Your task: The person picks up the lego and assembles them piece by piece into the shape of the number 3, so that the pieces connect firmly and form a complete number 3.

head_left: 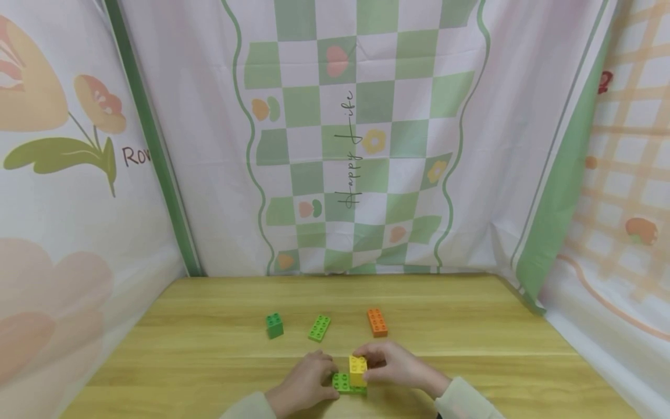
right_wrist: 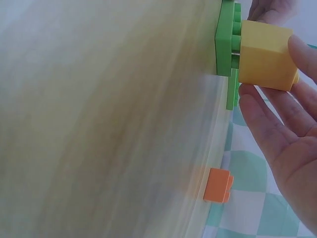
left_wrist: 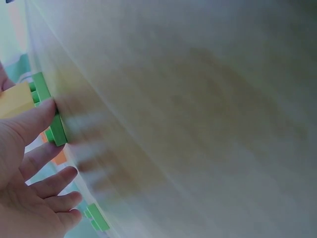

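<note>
My right hand [head_left: 394, 365] pinches a yellow building block [head_left: 358, 370] between thumb and fingers. The block is over the right end of a flat light-green building block [head_left: 341, 383] lying on the table. In the right wrist view, green studs show below the yellow block [right_wrist: 267, 55], which looks slightly tilted and not pressed flush. My left hand [head_left: 309, 381] steadies the flat green block by its left end. In the left wrist view, the thumb and index finger grip this green block [left_wrist: 59, 130], while the other fingers are loosely bent.
Farther back on the wooden table [head_left: 220, 331] are a dark-green block [head_left: 274, 326], another flat light-green block [head_left: 319, 328] and an orange block [head_left: 377, 323]. A checked curtain [head_left: 340, 174] hangs behind the table's far edge, with more cloth at both sides.
</note>
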`<state>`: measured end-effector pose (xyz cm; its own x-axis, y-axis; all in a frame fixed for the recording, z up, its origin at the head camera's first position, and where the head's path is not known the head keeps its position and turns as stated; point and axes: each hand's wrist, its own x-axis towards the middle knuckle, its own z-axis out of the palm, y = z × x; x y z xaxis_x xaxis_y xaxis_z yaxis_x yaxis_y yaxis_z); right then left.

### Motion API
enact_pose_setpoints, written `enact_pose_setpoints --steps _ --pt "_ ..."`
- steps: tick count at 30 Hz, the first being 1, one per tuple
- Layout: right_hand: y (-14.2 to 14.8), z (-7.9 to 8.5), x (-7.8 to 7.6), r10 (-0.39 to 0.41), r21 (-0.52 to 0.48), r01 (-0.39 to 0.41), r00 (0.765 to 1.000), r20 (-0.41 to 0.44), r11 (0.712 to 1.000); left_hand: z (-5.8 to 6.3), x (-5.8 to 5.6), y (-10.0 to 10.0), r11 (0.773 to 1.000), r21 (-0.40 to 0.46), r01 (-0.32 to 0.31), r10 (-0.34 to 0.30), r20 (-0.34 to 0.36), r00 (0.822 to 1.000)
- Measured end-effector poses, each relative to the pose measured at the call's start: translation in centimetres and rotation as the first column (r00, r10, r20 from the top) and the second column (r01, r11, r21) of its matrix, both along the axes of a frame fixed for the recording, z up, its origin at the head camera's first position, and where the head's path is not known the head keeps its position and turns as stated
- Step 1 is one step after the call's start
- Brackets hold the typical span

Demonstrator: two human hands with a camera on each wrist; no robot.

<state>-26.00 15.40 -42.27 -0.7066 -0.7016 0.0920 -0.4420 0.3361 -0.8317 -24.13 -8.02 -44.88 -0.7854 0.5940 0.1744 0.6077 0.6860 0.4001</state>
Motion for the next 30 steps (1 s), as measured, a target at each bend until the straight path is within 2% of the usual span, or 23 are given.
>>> enact_pose_setpoints --steps 6,10,16,25,30 --pt "0.05 -0.05 0.05 0.015 -0.009 -0.015 1.0 0.015 1.0 0.05 0.0 0.08 1.0 0.005 -0.013 0.013 0.019 1.0" --pt "-0.04 -0.14 0.08 0.012 -0.005 -0.012 1.0 -0.009 1.0 0.05 0.02 0.08 1.0 0.005 -0.022 0.022 0.026 0.999" --pt "-0.17 -0.14 0.11 -0.008 0.03 0.01 0.999 -0.053 1.0 -0.01 0.05 -0.01 1.0 0.008 -0.013 0.013 0.007 1.0" --pt "-0.29 0.02 0.14 -0.019 0.044 0.021 0.999 -0.04 0.999 -0.03 -0.08 -0.01 1.0 0.005 -0.01 0.01 0.0 1.0" --pt "-0.27 0.05 0.22 -0.014 0.036 0.017 0.998 -0.065 0.999 -0.01 -0.04 0.04 1.0 -0.006 -0.021 0.021 0.005 1.0"
